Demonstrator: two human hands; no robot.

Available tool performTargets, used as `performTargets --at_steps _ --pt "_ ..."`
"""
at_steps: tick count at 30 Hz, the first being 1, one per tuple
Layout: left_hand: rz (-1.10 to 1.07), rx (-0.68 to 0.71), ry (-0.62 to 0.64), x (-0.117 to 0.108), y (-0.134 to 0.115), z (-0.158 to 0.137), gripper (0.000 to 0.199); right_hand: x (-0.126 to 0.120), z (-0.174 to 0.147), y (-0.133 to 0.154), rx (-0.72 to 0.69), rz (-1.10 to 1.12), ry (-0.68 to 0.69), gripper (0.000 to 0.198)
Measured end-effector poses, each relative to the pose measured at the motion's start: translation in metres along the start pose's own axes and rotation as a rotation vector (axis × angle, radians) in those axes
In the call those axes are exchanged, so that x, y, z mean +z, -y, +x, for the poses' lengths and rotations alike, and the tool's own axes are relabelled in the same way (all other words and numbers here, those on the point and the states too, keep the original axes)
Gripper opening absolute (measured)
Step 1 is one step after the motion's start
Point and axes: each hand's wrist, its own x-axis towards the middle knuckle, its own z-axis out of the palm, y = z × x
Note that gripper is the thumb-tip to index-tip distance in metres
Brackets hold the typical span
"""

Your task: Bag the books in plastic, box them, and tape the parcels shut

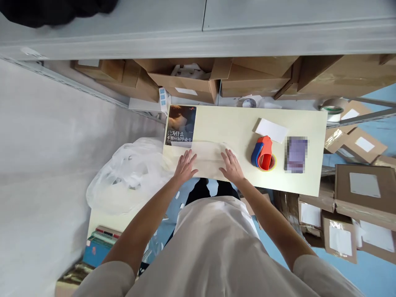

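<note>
A thin, see-through plastic sheet (pixel 208 159), milky and faintly creased, lies flat along the near edge of the table (pixel 229 123), in front of the person. Its upper left part laps over the bottom edge of a book (pixel 182 123) with a dark, smooth cover and white lettering. The left hand (pixel 185 166) and right hand (pixel 232 166) rest palm down on the sheet, fingers spread, thumbs pointing toward each other; both are open and grip nothing.

The tabletop is a smooth, pale cream oblong. Right of the right hand, well apart from it, is a tape dispenser (pixel 262 153) of hard red and blue plastic with a round tape roll. Just beyond it lies a flat white oblong (pixel 272 130), and farther right a blurred purple item (pixel 296 154).

A crumpled, cloudy heap of plastic bags (pixel 126 173) bulges against the table's left end. Behind the table, brown cardboard boxes (pixel 185 84) crowd beneath a grey shelf (pixel 185 39); more taped, labelled cartons (pixel 365 187) are piled at the right.
</note>
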Motion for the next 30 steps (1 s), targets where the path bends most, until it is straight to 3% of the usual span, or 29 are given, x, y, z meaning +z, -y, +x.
performTargets --at_steps 3,6,11,15,18,21,23,26,28,30 --pt "0.060 -0.123 0.159 0.017 0.010 0.005 0.094 0.007 0.008 -0.007 0.133 -0.098 0.139 0.094" --pt "0.063 -0.140 0.244 0.025 0.026 0.007 0.097 0.013 0.000 -0.012 0.178 -0.165 0.217 0.105" --pt "0.011 -0.085 0.224 0.021 0.033 0.001 0.098 0.012 -0.012 -0.007 0.199 -0.212 0.188 0.101" --pt "-0.146 -0.055 0.062 0.004 0.043 -0.002 0.089 -0.002 0.002 0.011 0.203 -0.182 -0.024 0.080" --pt "-0.316 -0.123 -0.223 -0.016 0.074 0.008 0.078 -0.010 0.037 0.033 0.208 -0.055 -0.175 0.069" --pt "-0.530 -0.294 -0.429 -0.031 0.116 0.034 0.068 -0.002 0.092 0.056 0.247 0.178 -0.155 0.063" --pt "-0.714 -0.405 -0.427 -0.034 0.138 0.055 0.056 0.011 0.131 0.069 0.353 0.361 -0.081 0.061" --pt "-0.967 -0.483 -0.347 -0.028 0.153 0.080 0.034 0.034 0.175 0.083 0.632 0.667 -0.011 0.064" --pt "-1.050 -0.487 -0.323 -0.021 0.153 0.090 0.023 0.046 0.191 0.089 0.752 0.792 -0.002 0.066" --pt "-1.102 -0.461 -0.305 -0.016 0.151 0.096 0.018 0.053 0.198 0.092 0.777 0.832 -0.003 0.065"
